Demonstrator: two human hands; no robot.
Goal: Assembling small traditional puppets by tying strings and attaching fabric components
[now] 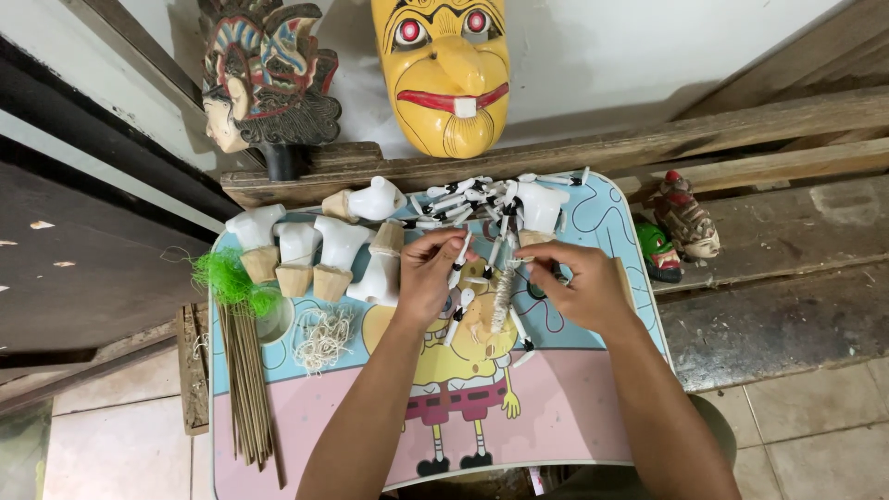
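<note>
Beside five white torsos, both hands hold one arm piece.

Small cartoon-printed table. White torso pieces stood along far edge; pile of white jointed limbs at far middle. Thin sticks and green fibre tuft lay along left edge, string coil beside.

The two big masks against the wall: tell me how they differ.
The yellow mask is plain yellow with red eyes, red lips and one tooth, facing out. The dark carved mask is multicoloured with an ornate headdress and a pale face, turned in profile. Both lean against the white wall behind the wooden ledge.
</note>
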